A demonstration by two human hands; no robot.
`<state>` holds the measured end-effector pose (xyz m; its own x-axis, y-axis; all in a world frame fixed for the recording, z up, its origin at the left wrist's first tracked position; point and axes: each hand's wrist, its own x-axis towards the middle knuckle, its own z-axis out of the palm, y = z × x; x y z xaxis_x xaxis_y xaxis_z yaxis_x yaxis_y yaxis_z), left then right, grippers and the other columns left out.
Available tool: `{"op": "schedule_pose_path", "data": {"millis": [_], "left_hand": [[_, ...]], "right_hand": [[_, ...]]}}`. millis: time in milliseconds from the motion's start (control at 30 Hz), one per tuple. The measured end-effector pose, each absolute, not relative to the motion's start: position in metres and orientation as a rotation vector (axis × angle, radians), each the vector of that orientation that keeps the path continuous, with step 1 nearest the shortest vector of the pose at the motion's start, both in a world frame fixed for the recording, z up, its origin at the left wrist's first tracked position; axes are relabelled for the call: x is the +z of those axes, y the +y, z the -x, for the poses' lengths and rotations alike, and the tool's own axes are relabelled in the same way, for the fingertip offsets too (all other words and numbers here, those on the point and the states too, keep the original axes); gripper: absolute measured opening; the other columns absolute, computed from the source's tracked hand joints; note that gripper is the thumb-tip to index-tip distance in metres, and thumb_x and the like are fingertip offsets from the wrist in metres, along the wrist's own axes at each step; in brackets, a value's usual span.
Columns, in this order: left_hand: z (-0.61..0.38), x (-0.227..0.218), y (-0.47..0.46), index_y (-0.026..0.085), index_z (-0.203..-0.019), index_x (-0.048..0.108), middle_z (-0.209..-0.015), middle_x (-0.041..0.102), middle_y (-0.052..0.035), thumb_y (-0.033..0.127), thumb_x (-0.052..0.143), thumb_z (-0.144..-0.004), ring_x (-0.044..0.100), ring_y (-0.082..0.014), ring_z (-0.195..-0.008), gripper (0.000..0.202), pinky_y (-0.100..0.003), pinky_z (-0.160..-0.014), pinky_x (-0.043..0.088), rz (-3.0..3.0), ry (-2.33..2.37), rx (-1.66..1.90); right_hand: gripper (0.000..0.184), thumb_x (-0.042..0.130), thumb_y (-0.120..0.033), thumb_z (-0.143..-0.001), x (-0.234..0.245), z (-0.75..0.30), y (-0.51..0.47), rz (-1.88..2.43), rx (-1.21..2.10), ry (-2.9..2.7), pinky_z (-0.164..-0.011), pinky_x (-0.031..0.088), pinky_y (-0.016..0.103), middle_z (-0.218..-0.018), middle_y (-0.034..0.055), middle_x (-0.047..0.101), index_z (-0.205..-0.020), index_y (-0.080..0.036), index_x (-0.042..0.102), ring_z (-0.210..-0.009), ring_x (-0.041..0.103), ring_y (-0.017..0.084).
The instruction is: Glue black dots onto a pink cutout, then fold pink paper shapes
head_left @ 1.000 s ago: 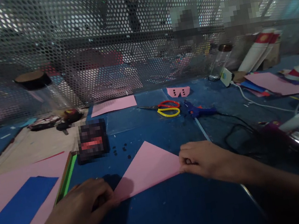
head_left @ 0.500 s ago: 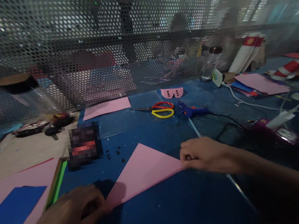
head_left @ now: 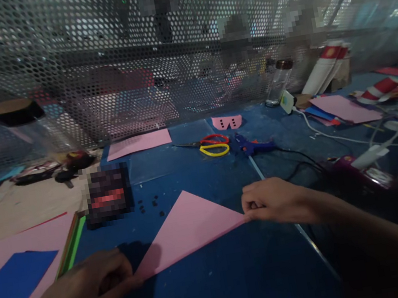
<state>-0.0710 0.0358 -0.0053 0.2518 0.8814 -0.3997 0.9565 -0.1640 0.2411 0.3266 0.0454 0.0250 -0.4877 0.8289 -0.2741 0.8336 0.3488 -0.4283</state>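
Note:
A pink sheet of paper (head_left: 190, 232), folded into a triangle, lies on the blue table (head_left: 208, 295) with its peak pointing away from me. My left hand (head_left: 102, 277) is closed at its near left corner, thumb and fingers pinching the tip. At the right corner my right hand (head_left: 269, 201) pinches the paper in the same way. Beyond the triangle, scissors (head_left: 213, 145) with one red and one yellow handle lie beside a blue glue gun (head_left: 254, 145). Several small black pieces (head_left: 156, 202) are scattered just left of the peak.
A pink cutout with black squares (head_left: 227, 123) and a pink strip (head_left: 139, 143) lie near the perforated metal screen (head_left: 111, 57). Blue paper (head_left: 19, 286) sits at left. A cork-lidded jar (head_left: 27, 127) stands back left. Cables and a purple power strip (head_left: 363, 172) occupy the right.
Both hands keep their pinch on the folded paper's corners. My left hand has shifted slightly left and my right hand slightly up and right. The whole view has moved a little.

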Motion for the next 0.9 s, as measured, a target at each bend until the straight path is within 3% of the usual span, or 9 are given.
{"op": "schedule_pose_path", "data": {"millis": [400,900], "left_hand": [[0.0724,-0.0025,0.0364,0.024,-0.072,0.063,-0.066,0.06,0.0051,0.054,0.056,-0.087,0.056,-0.0169,-0.062,0.033,-0.022,-0.057,0.029,-2.104,1.684,-0.212],[0.0735,-0.0043,0.0432,0.024,-0.075,0.059,-0.067,0.058,0.0035,0.066,0.056,-0.083,0.056,-0.0207,-0.066,0.043,-0.026,-0.059,0.028,-2.033,1.718,-0.346]], "right_hand": [[0.021,0.063,-0.038,-0.091,0.028,-0.3246,0.0453,-1.633,-0.788,2.512,-0.063,0.032,0.026,-0.081,-0.002,0.068,-0.078,-0.022,0.067,-0.074,0.06,0.015],[0.027,0.064,-0.045,-0.092,0.0213,-0.328,0.047,-1.607,-0.661,2.556,-0.061,0.027,0.026,-0.083,-0.0029,0.068,-0.077,-0.022,0.062,-0.074,0.059,0.015]]}}
